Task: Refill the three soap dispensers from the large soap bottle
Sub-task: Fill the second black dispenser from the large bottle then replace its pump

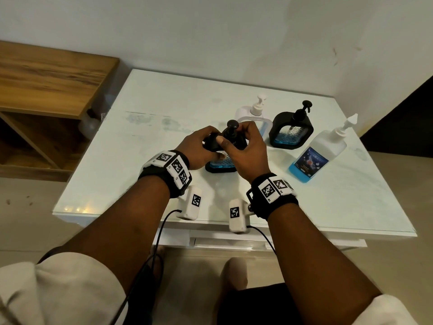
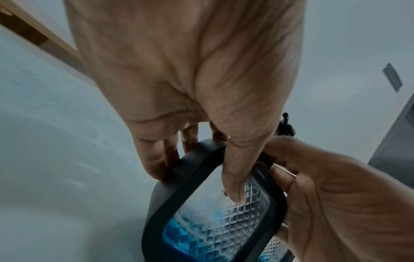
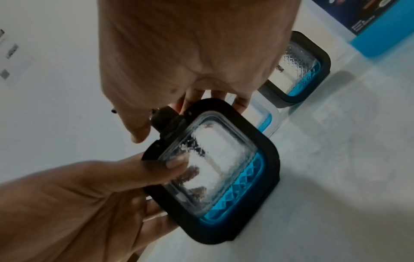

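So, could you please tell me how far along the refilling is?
Nothing looks refilled: all three dispensers show only low blue soap. In hand: left hand steadies the near black dispenser, right hand grips its pump collar. White dispenser, far black dispenser and large soap bottle stand untouched.

Three dispensers [image 1: 221, 158] on table [image 1: 140, 160], large bottle [image 1: 316, 156] rightmost.

Open tabletop left and front, bottles crowding the right

The white glass-topped table [image 1: 145, 146] lies bare leftward; behind-right stand a white pump dispenser [image 1: 254, 118], a black-framed glass dispenser [image 1: 291, 130] and a large clear soap bottle [image 1: 316, 156], close together.
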A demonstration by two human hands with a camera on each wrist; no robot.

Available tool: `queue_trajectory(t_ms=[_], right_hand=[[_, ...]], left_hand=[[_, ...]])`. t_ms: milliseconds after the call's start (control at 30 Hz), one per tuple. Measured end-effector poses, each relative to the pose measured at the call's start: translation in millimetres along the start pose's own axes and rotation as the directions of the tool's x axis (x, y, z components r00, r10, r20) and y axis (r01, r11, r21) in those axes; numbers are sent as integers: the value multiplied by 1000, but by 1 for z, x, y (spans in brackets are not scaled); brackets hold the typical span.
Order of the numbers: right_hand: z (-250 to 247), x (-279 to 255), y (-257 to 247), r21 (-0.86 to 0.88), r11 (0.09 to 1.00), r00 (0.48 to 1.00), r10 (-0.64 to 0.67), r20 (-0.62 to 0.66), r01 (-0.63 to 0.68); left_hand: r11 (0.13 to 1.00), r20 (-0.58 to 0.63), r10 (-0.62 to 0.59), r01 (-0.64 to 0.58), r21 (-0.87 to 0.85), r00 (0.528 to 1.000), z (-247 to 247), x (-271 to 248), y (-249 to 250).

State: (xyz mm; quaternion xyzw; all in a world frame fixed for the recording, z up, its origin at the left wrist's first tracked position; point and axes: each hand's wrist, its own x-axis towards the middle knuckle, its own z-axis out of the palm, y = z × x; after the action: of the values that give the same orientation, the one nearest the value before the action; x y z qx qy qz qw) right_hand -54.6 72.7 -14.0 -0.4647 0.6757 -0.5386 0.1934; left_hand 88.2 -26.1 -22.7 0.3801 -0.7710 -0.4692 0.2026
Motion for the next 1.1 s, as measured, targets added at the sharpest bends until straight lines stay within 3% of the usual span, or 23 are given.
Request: queue_trajectory(t_ms=[200, 433, 633, 967, 1100], right_hand=[[-9, 6, -1, 19, 1000, 998, 0, 63, -1], [-1, 4, -1, 55, 998, 999, 17, -31, -15], [-8, 5, -2, 36, 999, 995, 14, 98, -17], [-2, 6, -4, 57, 997, 999, 47, 12, -47], [-8, 7, -6, 84, 995, 996, 49, 79, -56]], left_hand=[[1000, -3, 5, -5, -1, 1000, 1, 1, 0], [1000, 4, 16, -16, -8, 1000, 0, -3, 3], [1000, 0, 8, -8, 0, 1000, 0, 0, 0], [1000, 9, 11, -11, -15, 1000, 0, -2, 1], [1000, 5, 1, -1, -17, 1000, 0, -3, 4]])
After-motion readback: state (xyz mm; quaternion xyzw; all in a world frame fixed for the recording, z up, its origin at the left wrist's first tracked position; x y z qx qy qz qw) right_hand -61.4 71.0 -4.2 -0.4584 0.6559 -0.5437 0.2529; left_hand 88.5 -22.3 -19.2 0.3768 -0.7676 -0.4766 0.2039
